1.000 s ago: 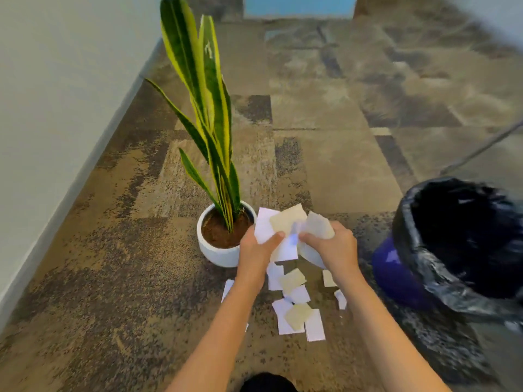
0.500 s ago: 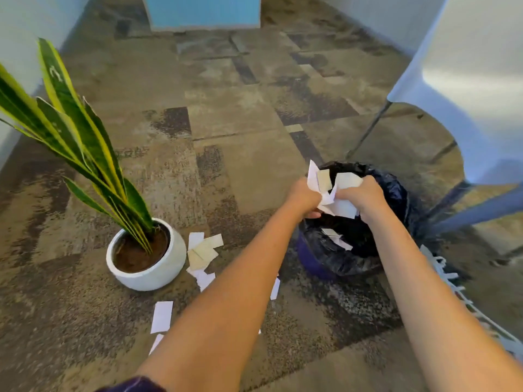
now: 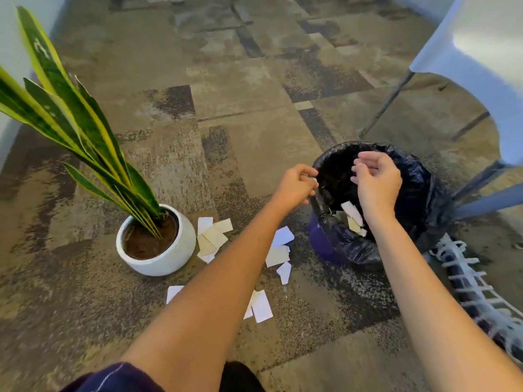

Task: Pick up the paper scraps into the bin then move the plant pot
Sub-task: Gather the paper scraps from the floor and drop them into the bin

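Note:
A blue bin (image 3: 325, 244) lined with a black bag (image 3: 418, 199) stands on the carpet at the right. Several paper scraps (image 3: 352, 213) lie inside it. My left hand (image 3: 295, 183) hovers at the bin's left rim, fingers curled and empty. My right hand (image 3: 377, 179) is over the bin's mouth, fingers loosely apart, holding nothing. More white and beige paper scraps (image 3: 213, 236) lie on the floor between the bin and a white plant pot (image 3: 167, 258). The pot holds a tall snake plant (image 3: 82, 123) leaning left.
A pale wall (image 3: 8, 32) runs along the left. A white chair (image 3: 475, 43) with dark metal legs (image 3: 385, 103) stands behind and right of the bin. A white lattice object (image 3: 475, 295) lies on the floor at the lower right.
Both hands carried a bunch of scraps from beside the pot to the bin, then let go; the scraps now lie inside the bin and both hands are empty.

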